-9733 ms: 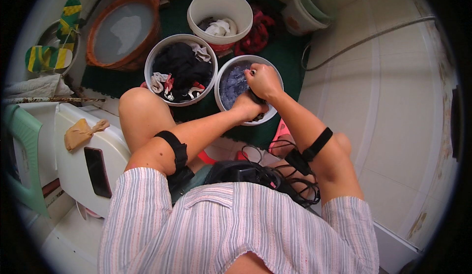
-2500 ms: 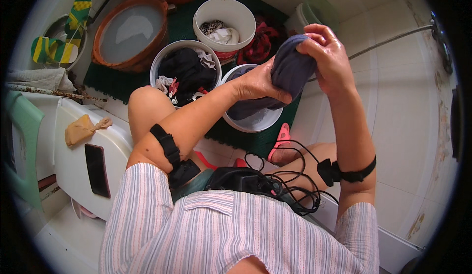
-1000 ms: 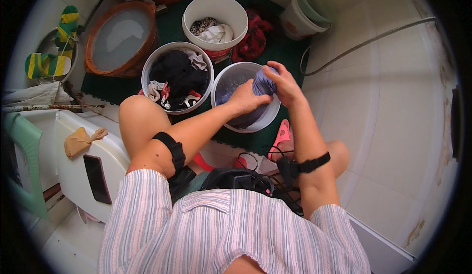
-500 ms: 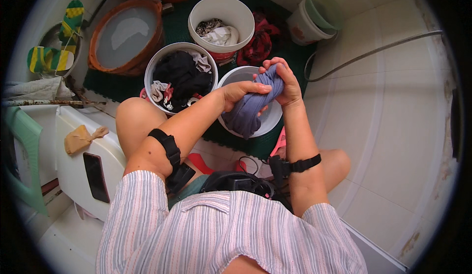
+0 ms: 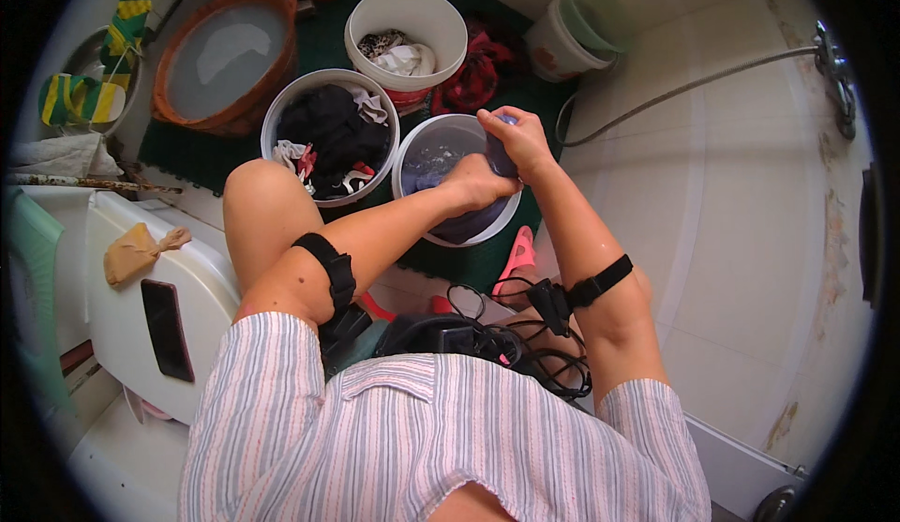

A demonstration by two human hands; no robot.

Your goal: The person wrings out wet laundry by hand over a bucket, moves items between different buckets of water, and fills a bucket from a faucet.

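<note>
A white bucket (image 5: 438,134) with bubbly water in it stands in front of me. Down inside it is a wet blue-purple cloth (image 5: 465,227), part of it rising along the right side. My left hand (image 5: 480,186) is closed on the cloth, low in the bucket's mouth. Higher up, at the right rim, my right hand (image 5: 521,143) grips the upper end of the same cloth. Most of the fingers are hidden behind the hands and the fabric.
Left of it sits a bucket of dark laundry (image 5: 328,133); behind, a white bucket (image 5: 406,7) holds light clothes. A brown tub (image 5: 173,49) of cloudy water stands far left. Red cloth (image 5: 480,67) lies on the green mat. A shower hose (image 5: 675,86) runs along the right wall.
The cloth, twisted up above the bucket before, is now lowered into the water. My left hand has gone down with it and the right hand has tilted over the rim.
</note>
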